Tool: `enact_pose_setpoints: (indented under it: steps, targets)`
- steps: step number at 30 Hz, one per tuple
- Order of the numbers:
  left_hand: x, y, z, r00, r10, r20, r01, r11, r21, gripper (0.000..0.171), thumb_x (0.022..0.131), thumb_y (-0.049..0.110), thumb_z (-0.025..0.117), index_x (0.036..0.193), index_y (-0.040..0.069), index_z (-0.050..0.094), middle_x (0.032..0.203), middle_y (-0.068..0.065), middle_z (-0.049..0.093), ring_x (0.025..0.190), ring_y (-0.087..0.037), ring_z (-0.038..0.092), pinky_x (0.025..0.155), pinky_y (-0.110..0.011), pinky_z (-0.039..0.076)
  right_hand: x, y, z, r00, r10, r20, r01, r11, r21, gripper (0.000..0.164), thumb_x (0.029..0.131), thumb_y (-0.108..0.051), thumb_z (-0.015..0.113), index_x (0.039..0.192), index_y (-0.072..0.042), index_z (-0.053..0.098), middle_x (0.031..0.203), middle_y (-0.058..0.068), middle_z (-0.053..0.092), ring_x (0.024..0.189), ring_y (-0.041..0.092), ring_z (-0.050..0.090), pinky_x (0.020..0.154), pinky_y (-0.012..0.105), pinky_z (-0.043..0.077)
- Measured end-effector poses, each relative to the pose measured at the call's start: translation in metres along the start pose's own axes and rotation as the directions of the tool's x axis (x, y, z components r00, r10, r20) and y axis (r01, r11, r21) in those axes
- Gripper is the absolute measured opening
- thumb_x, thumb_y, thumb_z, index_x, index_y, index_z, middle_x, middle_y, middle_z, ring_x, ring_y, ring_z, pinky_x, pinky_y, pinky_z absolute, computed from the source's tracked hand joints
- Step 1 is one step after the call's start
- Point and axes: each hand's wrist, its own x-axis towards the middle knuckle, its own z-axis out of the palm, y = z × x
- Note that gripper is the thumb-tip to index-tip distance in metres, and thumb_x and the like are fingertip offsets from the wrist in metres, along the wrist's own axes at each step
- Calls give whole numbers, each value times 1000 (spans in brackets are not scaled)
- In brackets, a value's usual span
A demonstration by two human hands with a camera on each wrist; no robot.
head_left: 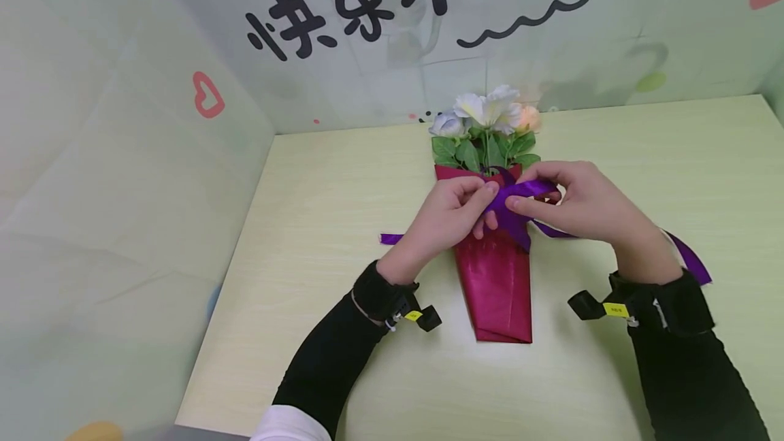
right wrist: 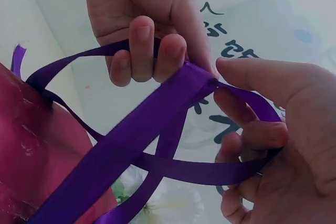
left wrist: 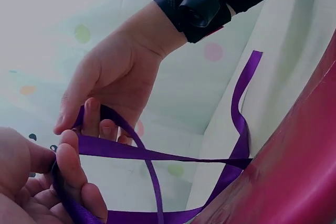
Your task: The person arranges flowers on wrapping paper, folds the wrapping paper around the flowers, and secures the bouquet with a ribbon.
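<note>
A bouquet wrapped in glossy dark-red paper (head_left: pixel 497 288) lies on the table, its flowers (head_left: pixel 486 113) pointing away from me. Over the upper part of the wrap, my left hand (head_left: pixel 454 211) pinches a purple ribbon (head_left: pixel 514 213) between thumb and fingers. Close beside it, my right hand (head_left: pixel 582 199) grips a loop of the same ribbon. In the right wrist view, the ribbon (right wrist: pixel 142 114) crosses itself between the two hands, and a band runs back to the wrap (right wrist: pixel 47 145). From the left wrist view, the loops (left wrist: pixel 131 150) stand off the paper.
One ribbon tail (head_left: pixel 390 239) sticks out left of the bouquet; another (head_left: pixel 689 257) passes under the right wrist. Pale table (head_left: pixel 343 223) surrounds the bouquet, with a printed backdrop (head_left: pixel 367 80) behind it and along the left side. Both wrists wear black camera straps (head_left: pixel 667 305).
</note>
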Motion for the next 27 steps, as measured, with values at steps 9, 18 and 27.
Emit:
enact_pose_setpoints:
  steps: [9,18,27]
  targets:
    - [-7,12,-4,996,50,-73,-41,992,121,33,115,27,59,101,2,76,77,-4,76,63,-20,70,59,-28,52,-3,-16,7,989,-90,-115,87,996,-32,17,87,-3,91,101,-9,82,78,0,68,55,14,52,50,23,44]
    - [-2,7,-26,991,123,52,-133,920,369,48,104,24,67,148,7,60,140,-6,65,121,-19,65,101,-34,53,-4,-20,6,961,-259,-100,244,959,-144,25,82,2,93,101,-10,81,82,-4,70,65,10,54,53,19,45]
    - [4,-2,-35,970,33,242,-106,949,296,16,109,11,65,119,2,74,107,-11,80,92,-25,72,81,-29,53,-1,-17,6,963,-216,-163,181,961,-207,20,84,-4,93,100,-8,82,67,-7,57,54,9,41,49,23,33]
